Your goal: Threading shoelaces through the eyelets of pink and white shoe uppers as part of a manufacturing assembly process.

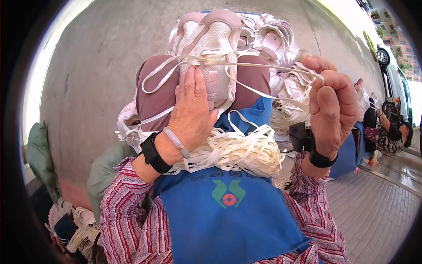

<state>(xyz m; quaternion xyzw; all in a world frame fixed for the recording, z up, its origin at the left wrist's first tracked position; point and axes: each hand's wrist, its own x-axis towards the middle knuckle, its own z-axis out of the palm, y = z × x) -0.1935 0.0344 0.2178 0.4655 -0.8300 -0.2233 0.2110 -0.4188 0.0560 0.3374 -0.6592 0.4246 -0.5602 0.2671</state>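
Note:
A white and pink sneaker upper (222,81) lies across my knees, its mauve trim at the far end. My left hand (192,112) rests flat on it, fingers stretched out and pointing away from me. Off to the right, my right hand (332,105) pinches a cream shoelace (272,66) between thumb and fingers. The lace runs taut from the upper's eyelets to that hand, and a second length sags below it. Another loop spreads left over my knee. In my lap, a thick bundle of loose shoelaces (246,152) lies on the blue apron (259,220).
Beyond my knees, more shoe uppers (272,39) are piled up, continuing down the right side. A green sack (40,154) stands at the far left, with more uppers (83,215) below it. Another person (393,136) sits at the right, near a parked vehicle (398,83).

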